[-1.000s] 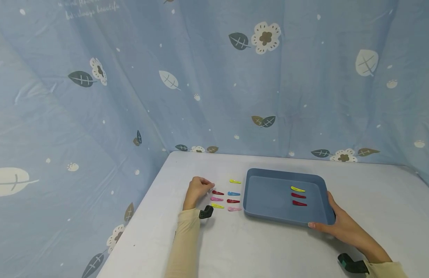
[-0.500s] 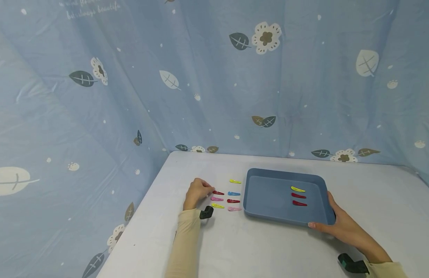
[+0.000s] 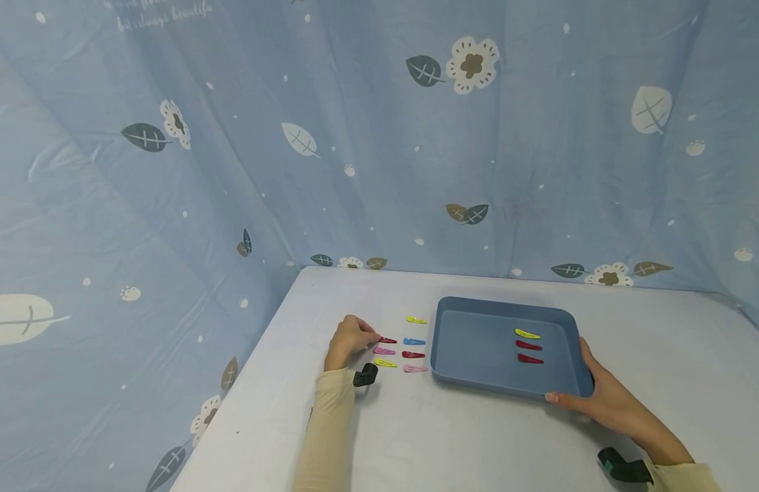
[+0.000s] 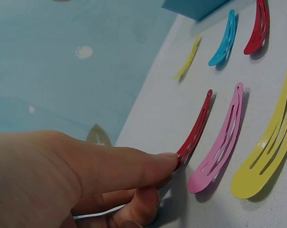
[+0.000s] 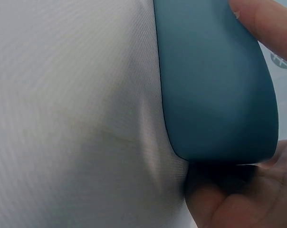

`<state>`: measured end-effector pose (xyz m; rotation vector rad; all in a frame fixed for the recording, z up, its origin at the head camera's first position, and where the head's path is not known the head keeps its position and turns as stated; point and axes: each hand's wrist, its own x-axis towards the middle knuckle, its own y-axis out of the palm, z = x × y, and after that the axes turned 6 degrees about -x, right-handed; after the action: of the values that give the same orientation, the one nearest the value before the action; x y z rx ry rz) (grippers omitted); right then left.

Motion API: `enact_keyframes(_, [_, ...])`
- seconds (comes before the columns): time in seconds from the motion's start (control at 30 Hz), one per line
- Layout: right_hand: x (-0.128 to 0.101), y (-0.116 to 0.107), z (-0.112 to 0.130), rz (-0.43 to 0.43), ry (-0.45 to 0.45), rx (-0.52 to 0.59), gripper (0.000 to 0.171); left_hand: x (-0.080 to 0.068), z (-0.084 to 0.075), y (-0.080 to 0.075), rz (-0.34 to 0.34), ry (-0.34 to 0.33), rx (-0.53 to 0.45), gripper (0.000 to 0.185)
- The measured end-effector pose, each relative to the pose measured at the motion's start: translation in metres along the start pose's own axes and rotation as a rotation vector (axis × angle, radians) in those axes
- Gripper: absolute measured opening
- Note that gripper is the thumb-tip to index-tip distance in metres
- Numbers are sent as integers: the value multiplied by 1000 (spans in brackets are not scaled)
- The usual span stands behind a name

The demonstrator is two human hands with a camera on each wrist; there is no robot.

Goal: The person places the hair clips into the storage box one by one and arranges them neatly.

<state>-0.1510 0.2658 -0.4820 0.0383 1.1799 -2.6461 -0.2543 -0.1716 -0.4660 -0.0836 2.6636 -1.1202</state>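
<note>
My left hand [image 3: 351,340] pinches the wide end of a red hair clip [image 4: 196,126] between thumb and fingers, its narrow end pointing away. Beside it lie a pink hair clip [image 4: 218,142] and a larger-looking yellow hair clip [image 4: 272,147]. At the right, my right hand [image 3: 606,396] grips the near right corner of a blue-grey tray [image 3: 471,381], thumb on the front wall and the other fingers round the side. Inside the tray, one yellow clip [image 3: 527,334] and two red clips [image 3: 529,346] form a column.
Between the left hand and the tray, a second column on the white table [image 3: 477,437] has a yellow clip [image 3: 416,320], a blue clip [image 3: 414,342], a red clip [image 3: 412,354] and a pale pink clip [image 3: 415,369]. A patterned blue curtain [image 3: 379,137] hangs behind.
My left hand has come down slightly toward the near side, and its fingertips have closed on the red hair clip's end. The right hand and the tray stay in place.
</note>
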Motion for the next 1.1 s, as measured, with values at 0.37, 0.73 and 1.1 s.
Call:
enact_keyframes(0.37, [1,0,-1,-2,-5,9,102,2,0,-1,40,-4,-67,15])
enact_keyframes(0.73, [1,0,-2,6,-2,8,101,9,4,-4,91,115,-185,13])
enact_keyframes(1.1, [1,0,0,6,-3,23,101,17,8,-8,132,122,-252,15])
